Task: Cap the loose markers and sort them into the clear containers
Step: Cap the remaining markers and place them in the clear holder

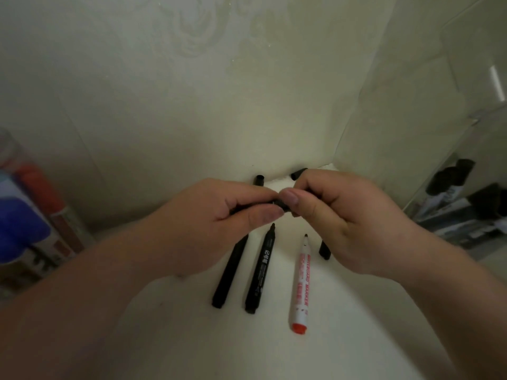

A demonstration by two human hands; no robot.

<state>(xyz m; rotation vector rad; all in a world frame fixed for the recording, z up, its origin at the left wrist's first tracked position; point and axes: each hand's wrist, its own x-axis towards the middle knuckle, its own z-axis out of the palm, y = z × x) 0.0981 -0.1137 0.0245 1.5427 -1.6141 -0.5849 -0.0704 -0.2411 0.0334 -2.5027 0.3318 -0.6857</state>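
Observation:
My left hand (pixel 219 215) grips a black marker (pixel 241 208), mostly hidden in its fingers. My right hand (pixel 337 215) pinches a black cap (pixel 282 205) right at the marker's end, where both thumbs meet. On the white table (pixel 343 338) lie a plain black marker (pixel 229 272), a black marker with white print (pixel 260 272), uncapped, and a white whiteboard marker with a red end (pixel 301 283), also uncapped. Loose black caps lie near the wall (pixel 259 180) (pixel 297 173), and a third cap (pixel 324 250) lies under my right hand.
A clear container (pixel 41 215) with red and blue markers stands at the left. Another clear container (pixel 461 193) holding black markers stands at the right. The pale wall (pixel 219 91) rises just behind the caps.

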